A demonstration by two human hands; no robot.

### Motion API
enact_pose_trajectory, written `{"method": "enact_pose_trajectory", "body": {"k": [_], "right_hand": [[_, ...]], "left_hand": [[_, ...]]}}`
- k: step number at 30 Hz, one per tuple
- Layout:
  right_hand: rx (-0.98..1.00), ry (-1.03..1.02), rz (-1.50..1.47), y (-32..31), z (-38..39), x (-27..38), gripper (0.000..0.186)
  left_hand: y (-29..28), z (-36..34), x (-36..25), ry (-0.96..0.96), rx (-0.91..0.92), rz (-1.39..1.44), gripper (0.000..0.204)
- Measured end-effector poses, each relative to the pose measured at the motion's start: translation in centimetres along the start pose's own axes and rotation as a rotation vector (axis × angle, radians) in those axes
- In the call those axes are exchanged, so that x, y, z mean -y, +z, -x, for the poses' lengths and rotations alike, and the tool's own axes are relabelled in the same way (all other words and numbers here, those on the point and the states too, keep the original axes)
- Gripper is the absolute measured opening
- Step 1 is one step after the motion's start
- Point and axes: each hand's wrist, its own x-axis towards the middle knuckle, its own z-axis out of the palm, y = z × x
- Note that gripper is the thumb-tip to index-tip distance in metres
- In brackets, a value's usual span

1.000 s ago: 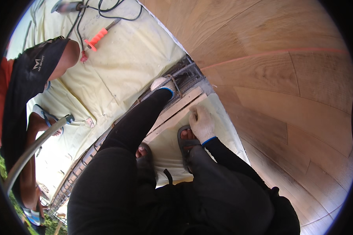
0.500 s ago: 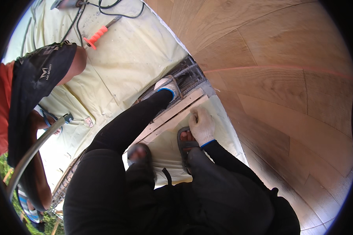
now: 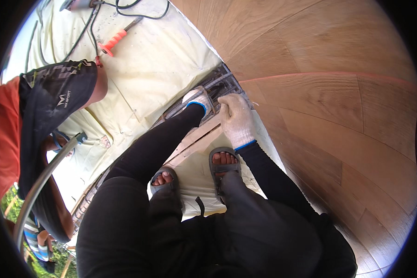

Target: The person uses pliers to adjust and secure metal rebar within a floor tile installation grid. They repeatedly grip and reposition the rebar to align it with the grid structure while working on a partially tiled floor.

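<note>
We are looking down at our two gloved hands over a rebar cage [image 3: 224, 82], which runs diagonally from the near left to the middle of the scene, along the edge of a cream sheet [image 3: 139, 83]. Our left hand [image 3: 193, 96], in a white knit glove with a blue cuff, reaches in among the bars beside a bent stirrup; its fingers are partly hidden, so we cannot tell whether they grip the steel. Our right hand [image 3: 237, 116], gloved the same way, is just to the right, at the near side of the cage, with its fingers bent; we cannot tell whether they close on anything. Pale wooden boards [image 3: 205, 128] lie along the cage's near side, and nearer to us stand our feet in grey sandals [image 3: 225, 168]. Black sleeves [image 3: 148, 143] cover our forearms. To the right spreads a surface of brown wood-grain planks [image 3: 319, 111], crossed by a thin red line [image 3: 310, 75]. On the far left of the sheet we see a chisel [image 3: 113, 42] with an orange-red grip, and beyond it a power tool [image 3: 81, 4] with a dark cable [image 3: 146, 17]. At left, a co-worker in black shorts [image 3: 55, 95] is near a curved metal pipe [image 3: 41, 180], with green foliage [image 3: 62, 259] at the near left.
</note>
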Motion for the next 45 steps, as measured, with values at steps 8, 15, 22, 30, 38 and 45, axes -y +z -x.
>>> {"method": "enact_pose_trajectory", "body": {"k": [8,15,22,30,38,45], "right_hand": [[0.727,-0.179,0.659,2.0,-8.1,-0.5,0.027],[1.040,-0.011,0.606,3.6,-10.5,-3.0,0.034],[1.098,-0.088,0.558,8.7,-11.3,-6.4,0.043],[0.795,0.083,0.545,12.6,-10.8,-11.0,0.047],[0.901,0.115,0.603,11.4,-11.1,-8.7,0.042],[0.780,0.121,0.596,11.8,-10.9,-9.3,0.039]], "left_hand": [[-1.6,1.3,-2.3,-0.133,-0.121,0.184,0.044],[-2.2,1.5,-4.0,-0.206,-0.066,0.215,0.044],[0.5,0.4,-0.9,0.005,-0.106,-0.048,0.040],[-5.2,4.5,-5.3,-0.201,0.025,0.175,0.043],[-6.3,7.9,-3.3,0.003,0.257,0.019,0.055],[-5.8,10.0,-0.8,0.013,-0.054,0.995,0.060]]}}
